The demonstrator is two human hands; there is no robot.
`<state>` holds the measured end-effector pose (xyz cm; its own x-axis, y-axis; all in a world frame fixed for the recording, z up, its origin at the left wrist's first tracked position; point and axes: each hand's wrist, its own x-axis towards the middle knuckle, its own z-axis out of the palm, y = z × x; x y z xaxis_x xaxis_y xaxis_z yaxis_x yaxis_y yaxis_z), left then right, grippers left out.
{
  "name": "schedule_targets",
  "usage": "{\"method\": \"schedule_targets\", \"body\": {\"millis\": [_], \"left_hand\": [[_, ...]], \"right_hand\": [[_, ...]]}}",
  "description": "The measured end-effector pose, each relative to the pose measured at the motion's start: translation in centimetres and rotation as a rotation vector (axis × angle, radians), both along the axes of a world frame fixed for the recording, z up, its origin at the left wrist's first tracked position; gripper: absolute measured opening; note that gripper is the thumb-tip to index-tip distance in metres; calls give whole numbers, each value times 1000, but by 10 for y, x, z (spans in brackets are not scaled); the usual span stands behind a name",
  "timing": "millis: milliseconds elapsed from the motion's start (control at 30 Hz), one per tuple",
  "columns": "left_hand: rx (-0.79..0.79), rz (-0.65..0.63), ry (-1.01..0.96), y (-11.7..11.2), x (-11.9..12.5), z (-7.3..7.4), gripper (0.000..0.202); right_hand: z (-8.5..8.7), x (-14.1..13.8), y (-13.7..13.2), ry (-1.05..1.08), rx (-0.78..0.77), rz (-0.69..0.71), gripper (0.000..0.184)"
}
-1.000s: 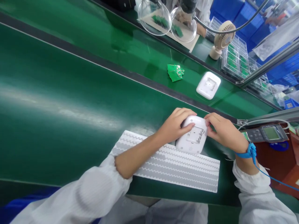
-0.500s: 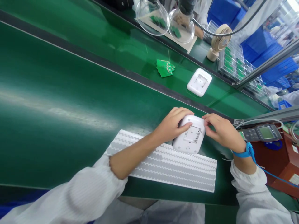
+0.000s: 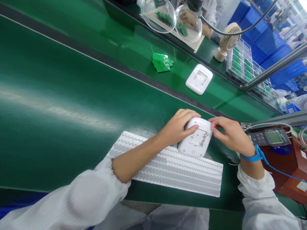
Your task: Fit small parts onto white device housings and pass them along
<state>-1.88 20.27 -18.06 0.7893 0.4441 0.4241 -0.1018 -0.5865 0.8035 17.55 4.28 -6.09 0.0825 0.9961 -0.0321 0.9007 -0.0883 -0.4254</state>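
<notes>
A white plastic device [image 3: 192, 149] with rounded corners lies on a white and grey patterned strip mat [image 3: 187, 172], its recessed compartment and speaker holes facing up. My left hand [image 3: 179, 126] grips it from the left, thumb across the face near the compartment and fingers around the far edge. At the device's upper right edge, my right hand [image 3: 226, 132] has thumb and forefinger pinched together. Whatever may be between those fingertips is too small to make out. A blue wrist strap [image 3: 254, 155] circles my right wrist.
Beyond a dark rail, the green belt carries green circuit boards [image 3: 162, 62] and another white device [image 3: 199, 79]. A beige fan [image 3: 227, 41] and clear trays [image 3: 244, 64] stand behind it. A co-worker's hand [image 3: 189, 19] shows behind round lenses [image 3: 158, 16]. A handheld meter [image 3: 273, 137] sits at right.
The circuit boards and second white device have shifted left along the belt. My left hand keeps its grip on the device; my right fingertips have drawn closer together at its edge.
</notes>
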Motion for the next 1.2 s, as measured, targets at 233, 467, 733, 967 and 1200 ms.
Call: {"method": "schedule_targets", "body": {"millis": [233,467,733,967,1200], "left_hand": [[-13,0,11,0,0,1,31],[-16,2,-1,-1,1,0,30],[-14,1,38,0,1,2,31],[7,2,15,1,1,-1,29],[-6,-2,8,1,1,-3,29]], "right_hand": [[1,-2,1,5,-4,-14,12],[-2,-5,2,-7,10,-39,9],[-11,5,6,217,-35,-130,14],[-22,21,8,620,-152,-184,22],[-32,22,10,690,-127,-170,28]]}}
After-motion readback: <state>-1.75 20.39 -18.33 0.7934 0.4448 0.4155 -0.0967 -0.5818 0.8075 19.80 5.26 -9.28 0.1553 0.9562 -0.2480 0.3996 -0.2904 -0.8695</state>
